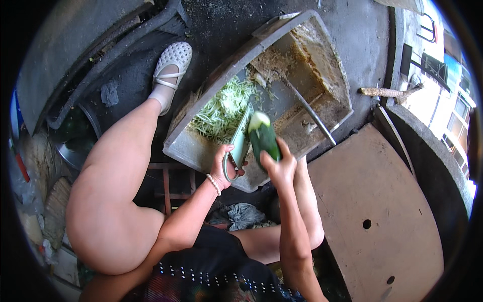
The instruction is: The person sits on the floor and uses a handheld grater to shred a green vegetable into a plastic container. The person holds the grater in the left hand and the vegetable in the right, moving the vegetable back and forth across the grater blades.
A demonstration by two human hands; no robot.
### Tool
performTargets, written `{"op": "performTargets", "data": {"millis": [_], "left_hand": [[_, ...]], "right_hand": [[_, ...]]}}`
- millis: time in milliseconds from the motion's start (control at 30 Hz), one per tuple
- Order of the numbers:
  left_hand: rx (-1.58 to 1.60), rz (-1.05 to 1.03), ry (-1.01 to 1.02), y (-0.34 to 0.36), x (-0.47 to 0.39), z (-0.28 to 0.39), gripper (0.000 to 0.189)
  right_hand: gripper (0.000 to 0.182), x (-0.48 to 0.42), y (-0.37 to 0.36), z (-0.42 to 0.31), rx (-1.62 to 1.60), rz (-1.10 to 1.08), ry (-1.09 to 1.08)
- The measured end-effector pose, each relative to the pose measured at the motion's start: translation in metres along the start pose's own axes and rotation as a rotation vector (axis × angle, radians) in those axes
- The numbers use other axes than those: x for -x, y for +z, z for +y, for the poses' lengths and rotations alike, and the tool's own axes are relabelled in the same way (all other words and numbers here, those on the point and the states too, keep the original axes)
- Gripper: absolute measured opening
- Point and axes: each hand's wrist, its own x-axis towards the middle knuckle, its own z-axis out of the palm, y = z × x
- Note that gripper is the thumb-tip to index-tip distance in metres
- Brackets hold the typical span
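My left hand [223, 166] grips the looped handle of a pale green hand grater [240, 141], which slants up and away over the tub. In my right hand [280, 164] is a dark green squash or cucumber-like vegetable [264, 141], its far end worn down to pale flesh and close beside the grater's face. Under and left of the grater, a heap of pale green vegetable shreds [226, 109] lies in one end of a worn grey tub [185, 149]. A bead bracelet circles my left wrist.
A metal rod [307, 107] leans across the tub's right part, over brown crumbly residue. A brown board with holes [377, 207] lies at the right. A metal basin [71, 153] with dark green things stands at the left. A plastic bag [243, 216] is below the tub.
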Motion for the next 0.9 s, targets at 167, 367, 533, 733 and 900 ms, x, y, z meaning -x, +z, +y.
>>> {"op": "performTargets", "data": {"millis": [167, 367, 533, 733, 900], "left_hand": [[0.146, -0.037, 0.017, -0.007, 0.006, -0.003, 0.056], [0.019, 0.07, 0.031, 0.01, 0.019, -0.005, 0.058], [-0.055, 0.088, -0.018, 0.002, 0.025, 0.006, 0.064], [-0.449, 0.324, 0.05, -0.019, 0.037, 0.018, 0.05], [-1.502, 0.388, 0.98, 0.008, 0.081, 0.01, 0.067]], "right_hand": [[0.071, 0.08, -0.037, -0.015, 0.0, -0.204, -0.109], [0.061, -0.022, 0.012, 0.026, -0.394, 0.104, 0.128], [0.058, 0.036, -0.047, 0.015, -1.505, -0.281, 0.473], [0.056, 0.07, -0.063, 0.016, -1.861, -0.365, 0.478], [0.054, 0.118, -0.073, -0.001, -1.842, -0.387, 0.528]]}}
